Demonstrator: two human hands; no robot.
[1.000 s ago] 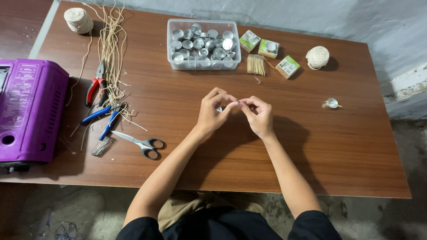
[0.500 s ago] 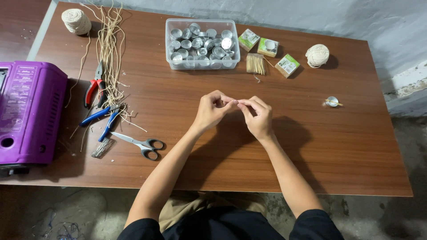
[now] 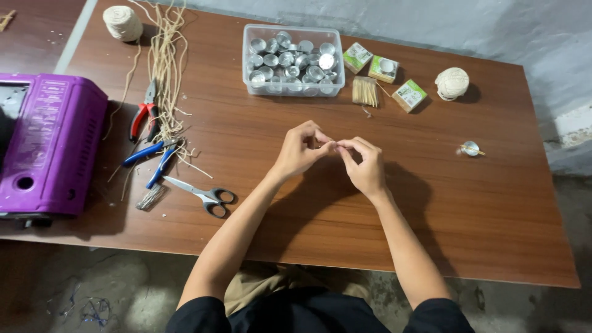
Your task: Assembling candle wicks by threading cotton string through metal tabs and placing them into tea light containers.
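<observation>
The left hand [image 3: 300,150] and the right hand [image 3: 364,165] are meeting fingertip to fingertip above the middle of the counter [image 3: 481,222], both pinching something very small and thin between them; it is too fine to make out, though it may be a short wick piece, so the item being worked is sitting right at the point where the fingers are touching. Judging by how things are lying, the work is looking early: off beyond the right hand one small metal cup with a wick [image 3: 470,148] is standing alone, apparently a finished piece, while beyond both hands a clear plastic box [image 3: 293,60] is holding many empty metal cups. Just beside that box a bundle of short sticks [image 3: 365,92] and three small green cartons [image 3: 383,69] are lying, with a ball of twine [image 3: 452,83] further toward the right. Out past the left hand, scissors [image 3: 200,195], blue-handled pliers [image 3: 151,161] and red-handled pliers [image 3: 143,115] are resting near loose strands of cord [image 3: 165,61], with a second ball of twine [image 3: 123,23] at the far corner. A purple appliance [image 3: 46,145] is sitting at the far left. The counter is brown wood laminate, set against a pale grey wall [image 3: 481,24] over a rough concrete floor [image 3: 111,290].
</observation>
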